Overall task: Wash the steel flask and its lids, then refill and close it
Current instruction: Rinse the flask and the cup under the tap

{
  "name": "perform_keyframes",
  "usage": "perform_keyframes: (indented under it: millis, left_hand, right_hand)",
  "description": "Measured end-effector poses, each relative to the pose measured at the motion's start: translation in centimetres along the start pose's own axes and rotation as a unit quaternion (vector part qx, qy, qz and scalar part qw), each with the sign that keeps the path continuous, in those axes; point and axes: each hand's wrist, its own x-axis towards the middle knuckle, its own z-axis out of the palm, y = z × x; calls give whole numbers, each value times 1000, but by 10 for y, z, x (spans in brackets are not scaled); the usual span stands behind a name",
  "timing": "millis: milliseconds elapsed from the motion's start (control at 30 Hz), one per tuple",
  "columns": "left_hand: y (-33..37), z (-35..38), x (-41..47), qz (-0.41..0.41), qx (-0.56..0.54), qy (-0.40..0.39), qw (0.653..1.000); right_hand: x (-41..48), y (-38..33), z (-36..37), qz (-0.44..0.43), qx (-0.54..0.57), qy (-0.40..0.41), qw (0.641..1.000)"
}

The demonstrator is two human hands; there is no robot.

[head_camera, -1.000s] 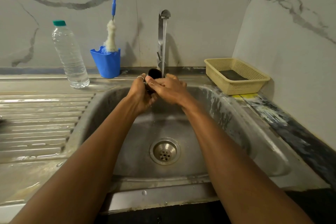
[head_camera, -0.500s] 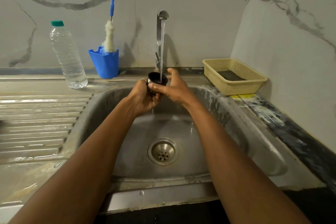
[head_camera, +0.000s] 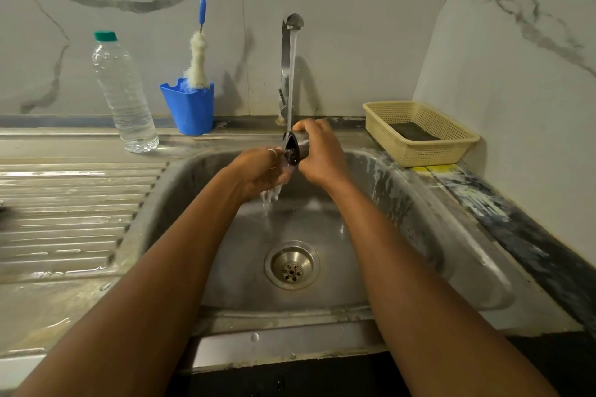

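My right hand grips the lid under the tap. My left hand meets its mouth; grip unclear.

White marble-look wall tiles with grey veins run along the back and up the right side. The steel sink has a wet ribbed drainboard on its left and a dark, stained ledge along its right edge. Lighting's dim and kinda flat.
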Motion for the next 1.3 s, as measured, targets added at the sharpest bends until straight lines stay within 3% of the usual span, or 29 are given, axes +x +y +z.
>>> perform_keyframes:
  millis: [267,400,567,767,967,1133,1300]
  left_hand:
    - [-1,2,-2,16,68,-2,998]
    - [-3,0,3,41,81,34,995]
    - [-1,2,-1,68,86,63,992]
    - [-2,-2,4,58,122,98,986]
    - [-3,-3,4,61,129,100,985]
    - [-4,-3,5,79,197,105,972]
    - [-2,-6,9,67,198,129,969]
  right_hand:
    - [3,3,3,-67,-79,15,994]
    - [3,0,-2,30,37,-26,999]
    - [2,-1,-6,156,120,-113,974]
    - [3,2,-2,158,116,-134,971]
    - [2,5,-5,187,195,-139,953]
    - [-1,0,-8,215,241,-150,935]
    - [1,-6,-13,264,362,-156,880]
